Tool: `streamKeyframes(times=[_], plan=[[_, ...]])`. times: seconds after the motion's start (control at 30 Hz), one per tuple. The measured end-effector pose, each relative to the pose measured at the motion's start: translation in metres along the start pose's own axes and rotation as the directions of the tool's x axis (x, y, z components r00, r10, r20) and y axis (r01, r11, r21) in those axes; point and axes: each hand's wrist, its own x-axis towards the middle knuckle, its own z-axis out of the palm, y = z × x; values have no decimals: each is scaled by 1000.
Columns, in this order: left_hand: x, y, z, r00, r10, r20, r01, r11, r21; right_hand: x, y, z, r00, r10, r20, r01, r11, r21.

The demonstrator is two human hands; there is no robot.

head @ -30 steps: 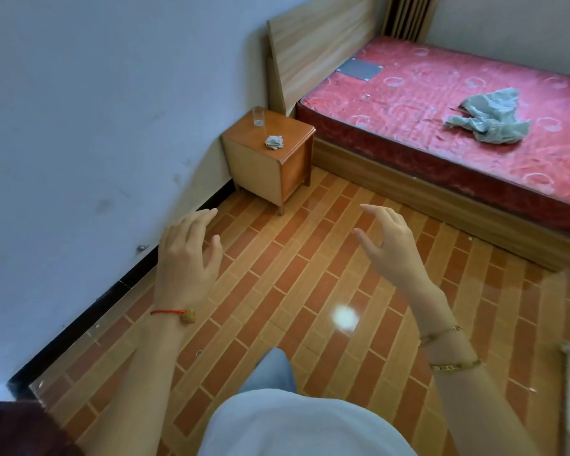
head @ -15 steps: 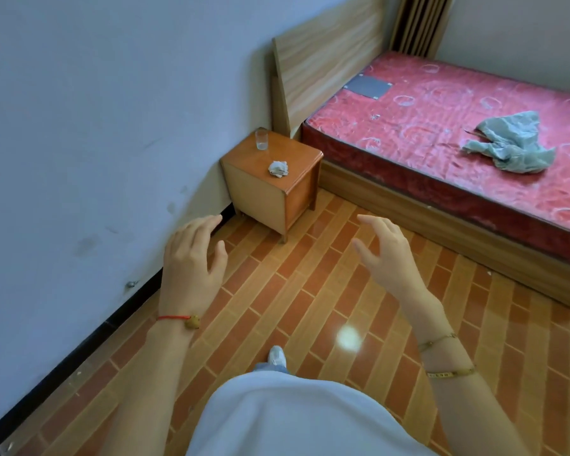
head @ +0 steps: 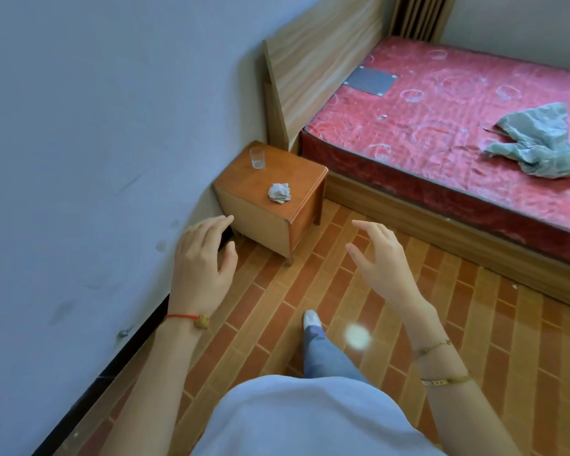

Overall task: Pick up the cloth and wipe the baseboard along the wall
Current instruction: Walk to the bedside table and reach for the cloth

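Nothing is done yet — both the left hand (head: 201,264) and right hand (head: 380,258) hover spread and empty; the cloth (head: 537,143) lies on the bed (head: 408,133) (well apart), the baseboard (head: 129,353) unwiped.

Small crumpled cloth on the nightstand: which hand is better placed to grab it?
Probably the left hand: it is open and nearer the nightstand, just below the crumpled cloth. The right hand is over bare floor.

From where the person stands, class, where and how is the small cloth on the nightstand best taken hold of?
Pinch the small cloth at its raised crumpled middle, coming from above with the right hand. It sits bunched on the nightstand top, clear of the glass, with no flat edge offered.
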Motion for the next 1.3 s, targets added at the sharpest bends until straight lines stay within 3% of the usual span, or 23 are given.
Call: streamKeyframes(times=[0.67,0.97,1.3], plan=[[299,-85,136,990,-77,-116,83,996,45,372,57,46,996,-41,80,41,999,3],[349,-151,220,991,-123,49,121,991,53,455,91,132,971,52,231,-37,997,-69],[367,-253,363,933,-210,293,180,976,126,513,158,258,914,220,342,-180,973,-143]])
